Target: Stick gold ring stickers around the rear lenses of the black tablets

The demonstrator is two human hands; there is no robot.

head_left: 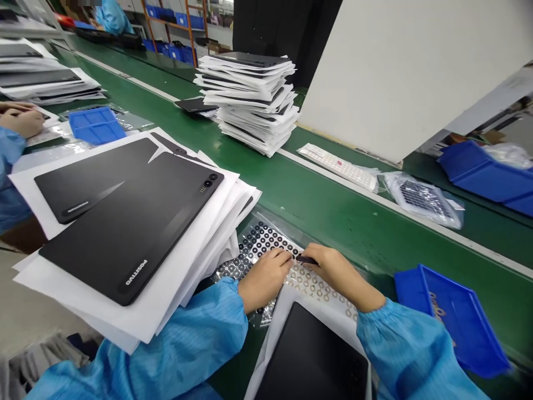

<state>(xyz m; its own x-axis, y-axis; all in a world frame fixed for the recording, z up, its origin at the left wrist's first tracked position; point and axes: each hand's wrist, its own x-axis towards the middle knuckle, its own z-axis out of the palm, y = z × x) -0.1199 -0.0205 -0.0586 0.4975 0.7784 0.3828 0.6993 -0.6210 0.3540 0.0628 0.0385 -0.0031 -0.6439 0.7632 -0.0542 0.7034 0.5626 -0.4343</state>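
My left hand (266,278) rests over a clear sheet of black ring stickers (266,239), its fingers pinched together; whatever is between the fingertips is too small to make out. Close beside it, my right hand (335,275) grips a slim dark tool that looks like tweezers (307,259), its tip close to the left fingertips. Under the right hand lies a part of the sheet with pale, tan rings (310,280). Nearest to me, a black tablet cover (312,355) lies on white paper, partly beneath my right forearm.
A stack of black tablet covers (137,216) between white papers stands at left, beside my left arm. Another tall stack (254,105) is farther back. A blue tray (453,316) sits at right, and bagged parts (425,199) lie beyond. A co-worker's hand (20,119) shows at far left.
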